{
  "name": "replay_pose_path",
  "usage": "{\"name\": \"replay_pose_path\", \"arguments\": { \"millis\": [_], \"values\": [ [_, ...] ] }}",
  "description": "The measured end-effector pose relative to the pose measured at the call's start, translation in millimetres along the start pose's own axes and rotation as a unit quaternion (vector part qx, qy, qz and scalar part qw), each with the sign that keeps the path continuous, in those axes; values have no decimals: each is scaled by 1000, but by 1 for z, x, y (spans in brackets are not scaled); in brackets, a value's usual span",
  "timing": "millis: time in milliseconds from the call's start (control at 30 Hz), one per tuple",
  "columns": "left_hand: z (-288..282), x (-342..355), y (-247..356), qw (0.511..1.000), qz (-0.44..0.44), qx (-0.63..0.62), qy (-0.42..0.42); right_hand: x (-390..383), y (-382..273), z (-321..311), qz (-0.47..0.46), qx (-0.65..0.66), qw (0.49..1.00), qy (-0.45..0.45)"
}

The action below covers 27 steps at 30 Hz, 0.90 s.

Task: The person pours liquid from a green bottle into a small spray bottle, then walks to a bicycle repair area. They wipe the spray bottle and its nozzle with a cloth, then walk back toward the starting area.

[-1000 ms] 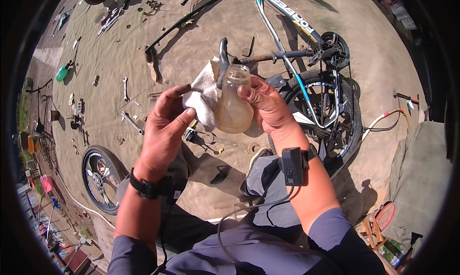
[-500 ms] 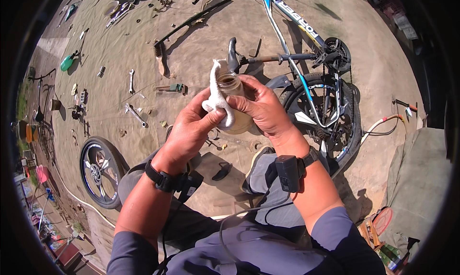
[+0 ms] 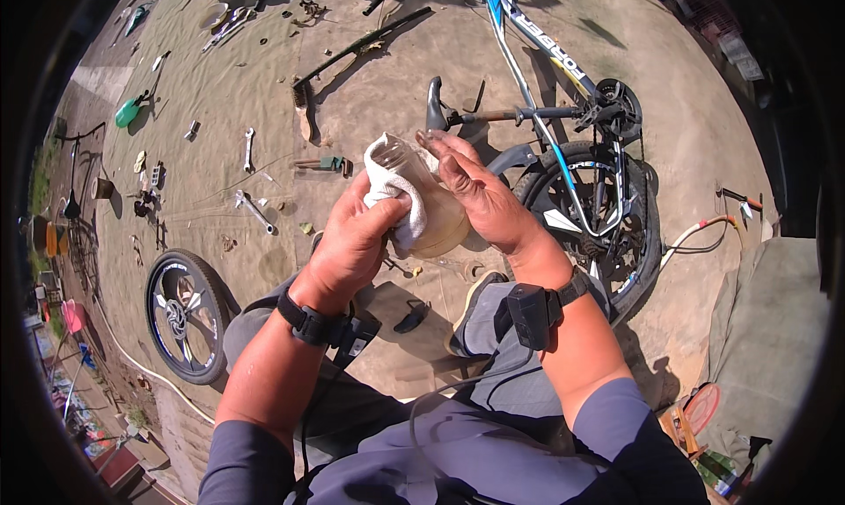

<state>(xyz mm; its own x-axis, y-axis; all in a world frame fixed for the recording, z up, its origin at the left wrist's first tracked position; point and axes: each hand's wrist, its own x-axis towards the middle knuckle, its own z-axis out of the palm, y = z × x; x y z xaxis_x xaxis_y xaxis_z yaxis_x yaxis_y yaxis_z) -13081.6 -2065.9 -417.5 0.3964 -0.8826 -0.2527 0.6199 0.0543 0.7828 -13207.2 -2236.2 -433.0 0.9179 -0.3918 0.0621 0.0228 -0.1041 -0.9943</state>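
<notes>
A clear jar (image 3: 442, 219) with yellowish liquid in its lower part is held up in front of me, tilted with its threaded neck toward the upper left. My left hand (image 3: 356, 230) grips it through a white cloth (image 3: 387, 175), which wraps the jar's left side and rises past its neck. At the jar's right side is my right hand (image 3: 495, 201), its fingers stretched out and apart from a grip. Whether its palm touches the glass I cannot tell. The jar's mouth is partly covered by the cloth.
A bicycle frame (image 3: 563, 157) with one wheel lies to the right on the ground sheet. A loose wheel (image 3: 183, 318) lies left. Wrenches (image 3: 255, 212), a wooden-handled brush (image 3: 303, 113), a green bottle (image 3: 128, 113) and a pipe wrench (image 3: 324, 164) are scattered beyond my hands.
My right hand has loosened from the jar and its fingers have straightened. The jar has tipped further to the left, with my left hand still around the cloth.
</notes>
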Motion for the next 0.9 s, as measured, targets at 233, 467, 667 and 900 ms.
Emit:
{"name": "replay_pose_path", "arguments": {
  "millis": [233,467,667,900],
  "values": [
    [-25,4,2,980,-2,-199,-13,-5,19,12,249,345,905,30],
    [-2,2,19,989,43,-144,-11,3,16,17,198,396,896,38],
    [-4,-2,19,997,58,-41,-22,7,28,17,140,396,904,85],
    [1,-5,19,995,35,-88,-37,8,16,19,155,385,904,100]
  ]
}}
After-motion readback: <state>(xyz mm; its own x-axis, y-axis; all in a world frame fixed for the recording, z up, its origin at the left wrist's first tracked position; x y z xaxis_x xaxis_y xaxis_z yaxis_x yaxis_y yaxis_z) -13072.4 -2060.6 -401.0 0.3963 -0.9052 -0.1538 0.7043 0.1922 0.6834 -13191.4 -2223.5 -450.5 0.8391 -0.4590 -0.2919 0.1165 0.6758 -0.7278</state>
